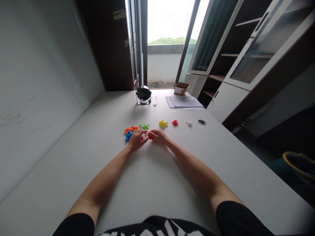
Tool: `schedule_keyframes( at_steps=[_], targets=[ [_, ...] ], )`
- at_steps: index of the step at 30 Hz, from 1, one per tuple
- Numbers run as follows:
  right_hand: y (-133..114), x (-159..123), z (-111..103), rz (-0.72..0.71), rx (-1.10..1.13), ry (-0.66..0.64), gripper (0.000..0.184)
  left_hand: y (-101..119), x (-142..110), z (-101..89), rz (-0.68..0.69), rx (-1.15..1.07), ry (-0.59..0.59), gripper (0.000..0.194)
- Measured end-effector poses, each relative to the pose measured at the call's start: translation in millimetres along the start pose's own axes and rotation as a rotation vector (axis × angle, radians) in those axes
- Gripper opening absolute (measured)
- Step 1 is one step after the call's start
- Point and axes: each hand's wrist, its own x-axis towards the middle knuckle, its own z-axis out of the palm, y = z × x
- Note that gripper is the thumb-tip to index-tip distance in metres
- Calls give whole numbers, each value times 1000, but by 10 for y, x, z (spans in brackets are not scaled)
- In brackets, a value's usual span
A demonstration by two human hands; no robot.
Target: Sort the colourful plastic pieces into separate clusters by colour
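Black shirt [152,225], arms [109,177] outstretched
Right hand [160,136] pinches a red piece [150,136]; left hand [136,140] bends, its grip impossible to tell.

Smooth white tabletop [157,183], plastic coloured pieces [129,135], cardboard box [181,90], paper sheets [185,102], matt cloth sleeve [76,225]

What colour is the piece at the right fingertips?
The piece is red, best seen in the head view.
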Motion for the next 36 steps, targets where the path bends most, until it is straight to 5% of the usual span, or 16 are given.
schedule_keyframes(
  at_steps=[10,28,36],
  targets=[
    [42,2,-38,50,268,-24,35,39,9,-22,-24,-18,22,23],
    [-11,-13,-37,80,279,-6,32,16,-13,-2,0,-9,-13,21],
    [122,28,-13,-38,185,23,31,20,0,-31,-21,92,-10,13]
  ],
)
